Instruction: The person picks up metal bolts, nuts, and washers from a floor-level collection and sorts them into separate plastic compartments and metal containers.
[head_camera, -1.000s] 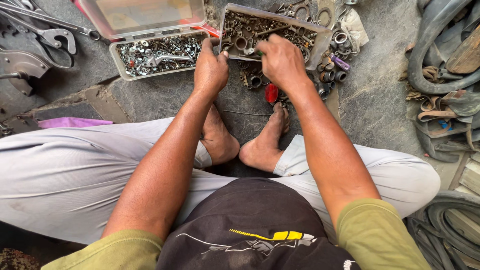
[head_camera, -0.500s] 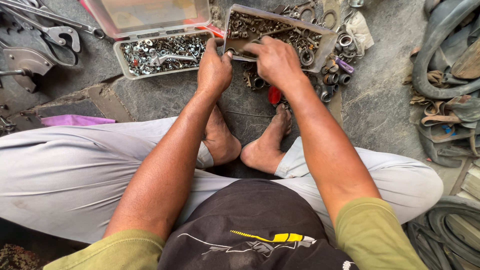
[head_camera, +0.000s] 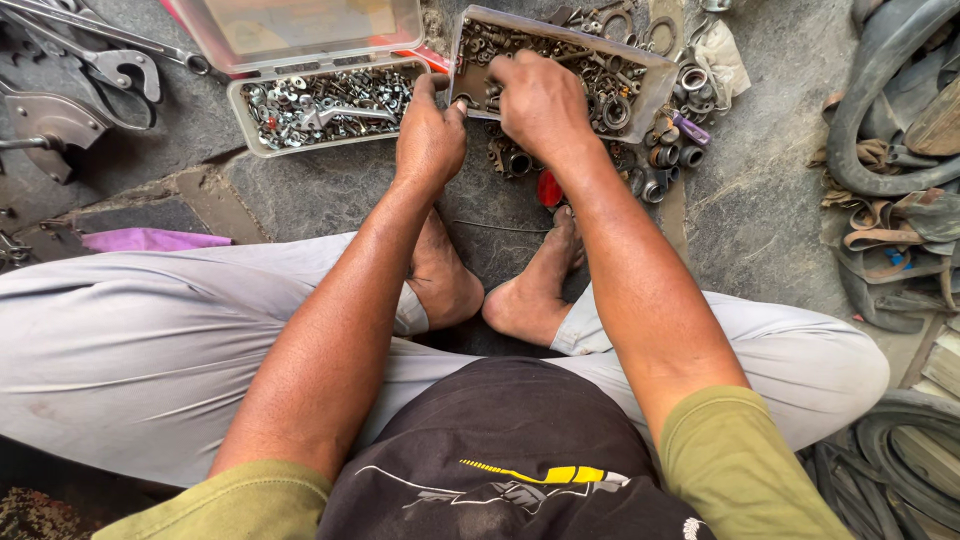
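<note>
left hand (head_camera: 430, 135) grips near corner of parts tray (head_camera: 640, 75) | right hand (head_camera: 540, 100) fingers curled inside, contents hidden | steady tray, pick singly

Left hand (head_camera: 430, 135) grips the edge of a parts tray (head_camera: 640, 75) while right hand (head_camera: 540, 100) digs among its rusty rings.

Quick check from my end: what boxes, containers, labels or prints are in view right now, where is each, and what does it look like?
Clear plastic tray: top centre, rectangular, full of rusty rings and nuts; right hand reaches in, left hand grips its near corner.
Hinged clear box: top left, full of silvery bolts, lid open, red edge.
Shirt print: bottom centre, yellow and white on black.
No signs or screens.
</note>
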